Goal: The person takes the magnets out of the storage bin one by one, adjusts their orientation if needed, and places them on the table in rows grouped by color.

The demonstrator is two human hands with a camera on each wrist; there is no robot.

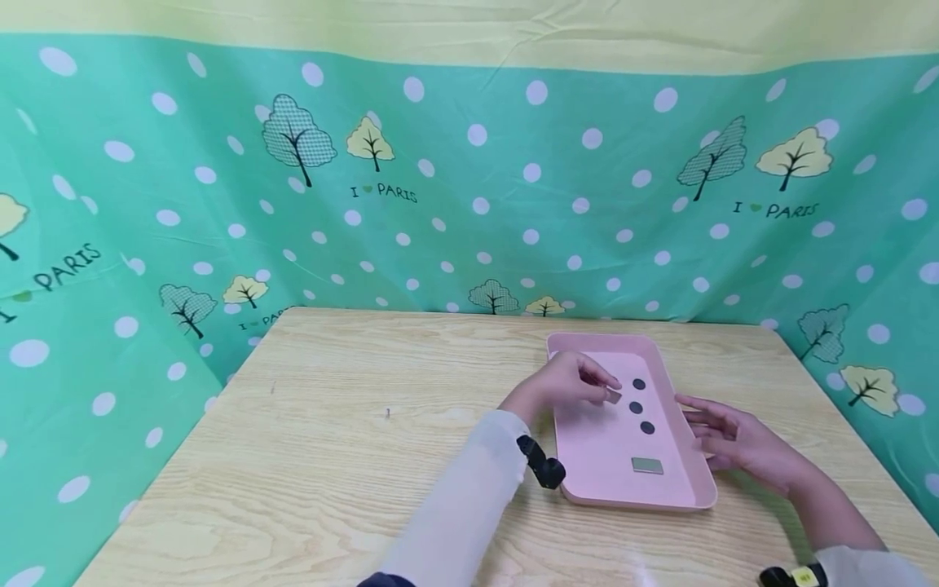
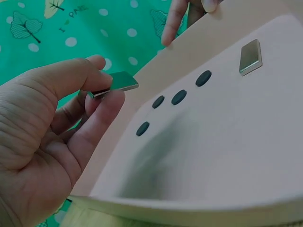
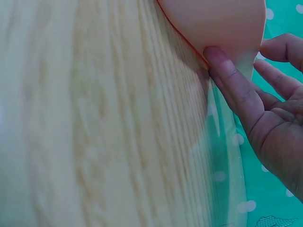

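Over the left part of a pink tray (image 1: pixel 587 496), my left hand (image 1: pixel 568 381) pinches a small flat rectangular metal block (image 2: pixel 122 81) between thumb and fingers. The block is shiny and lifted above the tray floor. Several black discs (image 2: pixel 179 97) lie on that floor; the head view shows three in a loose column, the left hand hiding another. A second metal block (image 1: pixel 647 465) lies flat near the tray's front end. My right hand (image 1: pixel 741 440) touches the outside of the tray's right wall with its fingers extended, the thumb (image 3: pixel 229 71) against the wall in the right wrist view.
The tray stands on a light wood-grain table (image 1: pixel 352 456), toward its right side. A green dotted cloth (image 1: pixel 440 204) with printed trees hangs behind the table and along both sides. Black wrist cameras are strapped over both sleeves.
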